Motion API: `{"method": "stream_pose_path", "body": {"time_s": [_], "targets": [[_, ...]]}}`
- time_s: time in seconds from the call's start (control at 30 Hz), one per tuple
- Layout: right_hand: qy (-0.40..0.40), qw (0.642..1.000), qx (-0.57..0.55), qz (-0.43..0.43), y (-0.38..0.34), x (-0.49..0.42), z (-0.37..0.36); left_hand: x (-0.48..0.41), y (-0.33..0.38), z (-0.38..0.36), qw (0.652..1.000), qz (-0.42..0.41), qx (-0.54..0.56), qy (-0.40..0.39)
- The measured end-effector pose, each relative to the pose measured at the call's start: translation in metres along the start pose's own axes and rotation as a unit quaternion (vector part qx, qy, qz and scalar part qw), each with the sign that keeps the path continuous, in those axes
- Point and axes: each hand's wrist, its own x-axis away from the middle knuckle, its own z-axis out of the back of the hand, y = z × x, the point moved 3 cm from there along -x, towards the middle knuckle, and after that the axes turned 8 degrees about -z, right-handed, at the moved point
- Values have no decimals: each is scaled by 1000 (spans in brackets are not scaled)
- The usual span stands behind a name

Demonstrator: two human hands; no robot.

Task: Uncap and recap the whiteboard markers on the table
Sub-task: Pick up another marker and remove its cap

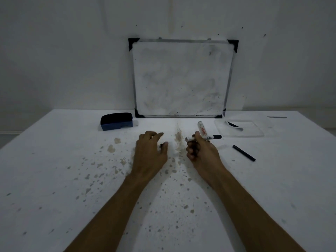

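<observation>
My right hand [200, 151] is closed around a white whiteboard marker [189, 138]. Its white end sticks out left of my fingers, and a black end shows to the right of the hand. My left hand [151, 150] rests on the table with its fingers curled, and a small black cap [161, 145] is pinched between thumb and fingers. A second white marker with a red label [202, 128] lies on the table just behind my right hand. A slim black marker [244, 153] lies to the right, apart from both hands.
A small whiteboard [181, 79] leans against the wall at the table's back. A blue-and-black eraser [116, 121] sits back left and a clear plastic tray [254, 131] back right. The white table [54, 170] is spotted with stains.
</observation>
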Motion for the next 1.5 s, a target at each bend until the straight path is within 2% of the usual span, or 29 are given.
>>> {"method": "stream_pose_path", "body": {"time_s": [0.03, 0.07, 0.1, 0.13, 0.17, 0.2, 0.23, 0.27, 0.33, 0.4, 0.47, 0.53, 0.6, 0.7, 0.77, 0.8, 0.9, 1.0, 1.1, 1.27, 1.4, 1.5], "targets": [[3, 1000, 19, 14, -1, 1, 0, -1, 11, 2, 996, 30, 80, 15], [8, 998, 44, 34, -2, 3, -1, -2, 22, 3, 977, 92, 194, 14], [16, 995, 75, 58, -3, 5, -2, -3, 32, 0, 920, 177, 349, 3], [26, 990, 112, 85, -6, 8, -3, -1, 42, -5, 820, 263, 507, -16], [41, 981, 155, 113, -10, 12, -5, 3, 51, -11, 704, 332, 627, -40], [61, 969, 193, 140, -14, 17, -8, 9, 55, -17, 607, 378, 696, -60], [81, 956, 224, 173, -18, 22, -11, 14, 57, -22, 544, 404, 731, -77], [98, 942, 242, 213, -22, 29, -15, 18, 56, -26, 510, 413, 749, -87], [101, 910, 271, 296, -22, 45, -24, 19, 51, -29, 483, 412, 767, -92], [49, 861, 412, 295, -1, 53, -36, 16, 50, -27, 459, 402, 787, -93], [23, 787, 557, 265, 24, 50, -42, 15, 49, -23, 445, 385, 803, -94], [50, 800, 535, 267, 21, 46, -42, 15, 49, -21, 427, 380, 814, -105], [71, 815, 493, 295, 10, 46, -41, 16, 50, -21, 428, 394, 806, -108], [82, 805, 486, 330, 9, 46, -34, 15, 49, -24, 459, 411, 782, -90], [64, 785, 548, 281, 21, 40, -33, 14, 50, -24, 448, 393, 797, -96], [64, 790, 552, 260, 22, 38, -32, 13, 50, -24, 449, 389, 799, -97], [81, 852, 450, 256, 9, 36, -28, 12, 47, -23, 486, 389, 775, -108], [106, 887, 376, 247, -3, 38, -21, 8, 47, -21, 525, 373, 754, -131], [148, 900, 344, 222, -9, 31, -7, 8, 47, -21, 570, 362, 721, -157], [174, 922, 302, 170, -17, 17, 13, 14, 50, -15, 629, 307, 670, -247], [155, 942, 272, 119, -17, 5, 23, 13, 42, -10, 654, 272, 642, -294], [141, 957, 237, 90, -26, 8, 24, 8, 33, 3, 686, 260, 600, -319]]}}
